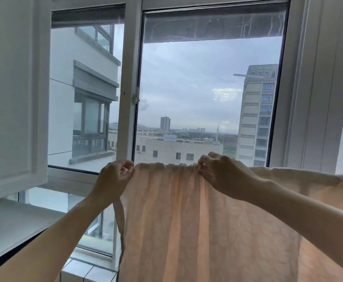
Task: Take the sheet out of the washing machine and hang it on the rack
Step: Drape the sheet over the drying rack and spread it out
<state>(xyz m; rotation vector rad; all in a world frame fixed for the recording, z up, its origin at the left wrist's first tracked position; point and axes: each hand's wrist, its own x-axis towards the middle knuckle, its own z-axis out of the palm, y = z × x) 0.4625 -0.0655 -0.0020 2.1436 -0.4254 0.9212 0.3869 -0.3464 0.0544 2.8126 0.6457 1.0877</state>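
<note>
A pale peach sheet (186, 220) hangs in front of me in long vertical folds, its top edge bunched along a line at hand height. My left hand (113, 176) pinches the top left corner of the sheet. My right hand (221, 171) grips the gathered top edge further right. More of the sheet drapes off to the right behind my right forearm. The rack itself is hidden under the cloth. No washing machine is in view.
A large white-framed window (129, 78) fills the view ahead, with buildings outside. An opened window sash (13, 98) juts inward at the left, above a white ledge (13, 224). A tiled sill (89, 271) lies low at the bottom.
</note>
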